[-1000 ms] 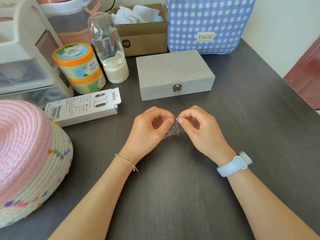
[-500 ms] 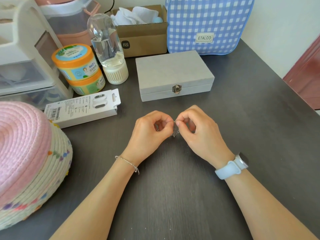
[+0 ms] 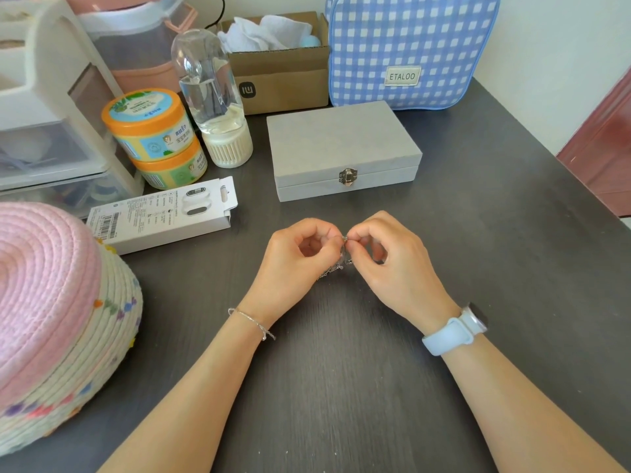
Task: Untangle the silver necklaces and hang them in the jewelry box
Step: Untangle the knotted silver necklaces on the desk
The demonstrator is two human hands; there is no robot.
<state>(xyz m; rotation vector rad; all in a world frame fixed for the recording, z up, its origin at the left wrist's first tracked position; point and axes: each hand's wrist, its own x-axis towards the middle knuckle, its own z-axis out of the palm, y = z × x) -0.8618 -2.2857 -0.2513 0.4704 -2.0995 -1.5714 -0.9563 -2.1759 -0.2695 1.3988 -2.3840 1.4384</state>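
Observation:
A small tangle of silver necklaces (image 3: 342,259) hangs between my two hands just above the dark table. My left hand (image 3: 300,254) pinches it from the left with thumb and forefinger. My right hand (image 3: 389,261) pinches the same tangle from the right, fingertips almost touching the left ones. Most of the chain is hidden behind my fingers. The grey jewelry box (image 3: 343,148) stands shut behind my hands, its metal clasp (image 3: 347,176) facing me.
A blue checked bag (image 3: 409,46) and a cardboard box (image 3: 280,73) stand at the back. Two orange tubs (image 3: 153,138), a clear bottle (image 3: 211,97), a white carton (image 3: 160,216) and a pink woven basket (image 3: 51,319) crowd the left. The table edge runs along the right.
Both hands stayed together on the tangle, shifting only slightly as the fingers worked it. The jewelry box has not moved.

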